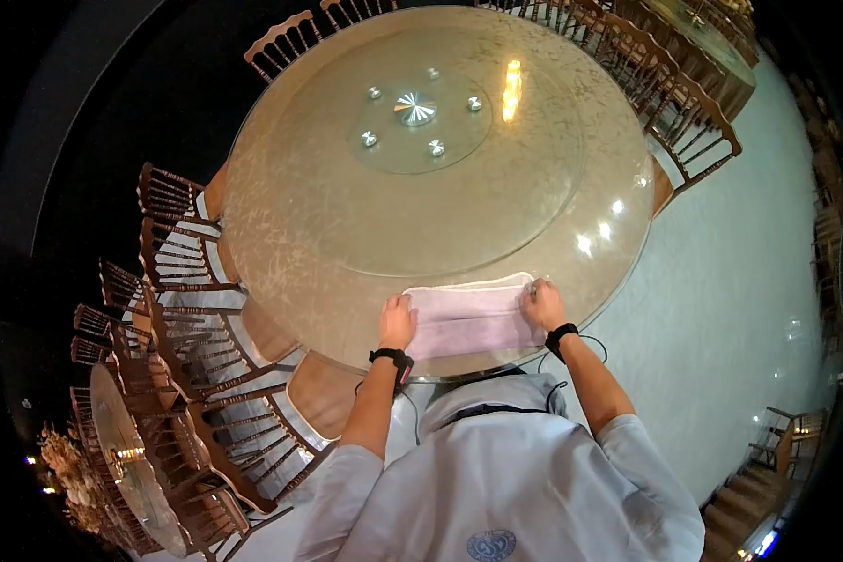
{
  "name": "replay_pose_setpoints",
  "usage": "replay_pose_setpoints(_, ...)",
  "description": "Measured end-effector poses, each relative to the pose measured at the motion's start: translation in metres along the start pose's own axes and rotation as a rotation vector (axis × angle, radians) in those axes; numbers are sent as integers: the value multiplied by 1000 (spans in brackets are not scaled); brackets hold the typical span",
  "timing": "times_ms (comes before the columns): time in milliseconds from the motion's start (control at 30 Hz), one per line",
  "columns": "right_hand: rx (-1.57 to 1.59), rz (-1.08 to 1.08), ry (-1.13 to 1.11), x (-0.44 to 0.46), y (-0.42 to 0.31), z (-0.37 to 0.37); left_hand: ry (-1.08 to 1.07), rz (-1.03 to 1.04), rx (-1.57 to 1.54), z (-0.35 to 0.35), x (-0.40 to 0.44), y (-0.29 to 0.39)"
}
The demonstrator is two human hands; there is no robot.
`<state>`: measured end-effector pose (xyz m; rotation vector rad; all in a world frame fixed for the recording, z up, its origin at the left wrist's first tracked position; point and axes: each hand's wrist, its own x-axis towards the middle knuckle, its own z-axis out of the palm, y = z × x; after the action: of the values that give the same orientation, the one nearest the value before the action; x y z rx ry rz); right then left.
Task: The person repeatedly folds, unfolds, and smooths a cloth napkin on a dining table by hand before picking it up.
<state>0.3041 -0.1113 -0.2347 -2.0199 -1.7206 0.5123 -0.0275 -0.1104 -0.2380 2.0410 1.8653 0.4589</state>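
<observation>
A pale pink cloth (pixel 468 318) with a white edge lies flat, apparently folded, near the front rim of a round glass-topped table (pixel 290 253). My left hand (pixel 398 323) grips its left side near the far corner, fingers curled. At the opposite side my right hand (pixel 543 305) has its fingers closed on the far right corner. Both wrists wear black bands with thin cables.
A round glass turntable (pixel 347 215) with a shiny metal hub (pixel 415 109) covers the table's middle. Wooden chairs (pixel 178 253) crowd the left side, with more chairs (pixel 693 131) at the upper right. Pale floor (pixel 721 309) stretches along the right.
</observation>
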Motion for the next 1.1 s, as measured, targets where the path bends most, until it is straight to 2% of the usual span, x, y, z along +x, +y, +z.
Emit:
replay_pose_setpoints(133, -113, 30, -207, 15, 11, 7, -81, -97, 41, -5, 19, 2)
replay_pose_setpoints(200, -95, 31, -206, 17, 18, 12, -145, -186, 39, -2, 25, 1)
replay_pose_setpoints(367, -31, 131, -261, 21, 28, 10, -104, -226, -28, 15, 29, -17)
replay_pose_setpoints(433, 252, 186, -199, 22, 5, -8, -29, -218, -92, 16, 27, -23)
replay_pose_setpoints(467, 246, 191, -206, 24, 9, -8, -36, -225, -96, 19, 27, -26)
replay_pose_setpoints(567, 317, 102, -152, 28, 24, -7, -29, -307, -277, 18, 25, -30)
replay_pose_setpoints(633, 310, -95, -90, 31, 27, -5, 61, -258, -352, 15, 23, -31)
replay_pose_setpoints(867, 263, 46, -100, 36, 18, 3, 112, -274, -356, 8, 18, -28)
replay_pose_setpoints(933, 310, 72, -3, 36, 20, 8, 135, -244, -364, 10, 16, -29)
replay_pose_setpoints(1067, 309, 153, 42, 33, 23, 12, 115, -281, -374, 15, 15, -30)
replay_pose_setpoints(1100, 210, 122, 111, 31, 20, 12, 175, -291, -349, 18, 16, -30)
